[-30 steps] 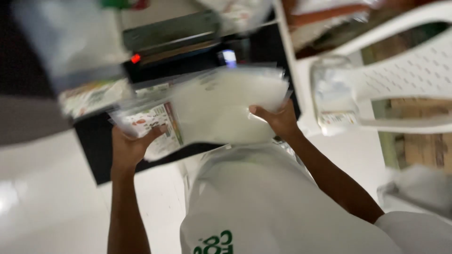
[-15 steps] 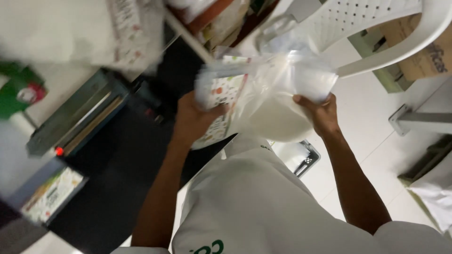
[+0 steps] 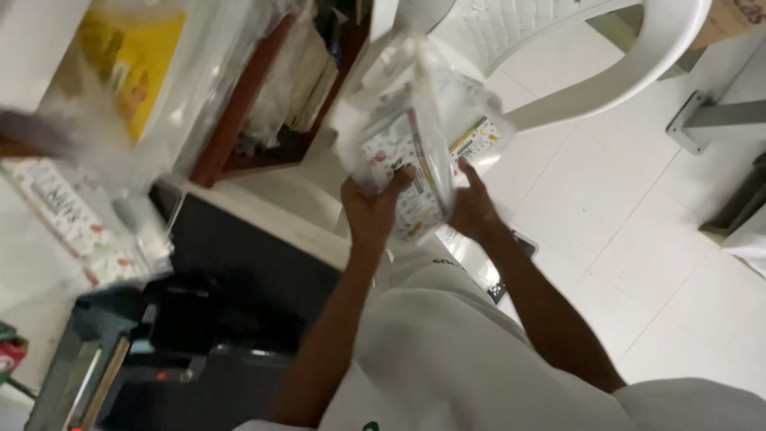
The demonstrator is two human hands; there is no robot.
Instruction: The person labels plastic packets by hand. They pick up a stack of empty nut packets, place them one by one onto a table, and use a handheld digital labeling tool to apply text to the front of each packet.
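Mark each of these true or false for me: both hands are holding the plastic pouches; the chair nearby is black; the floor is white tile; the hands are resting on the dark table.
1. Both hands hold the pouches: true. The left hand and right hand grip the clear printed pouches from either side.
2. The chair is black: false. The plastic chair is white.
3. The floor is white tile: true. The tiled floor is pale.
4. The hands rest on the dark table: false. They are raised, apart from the dark table.
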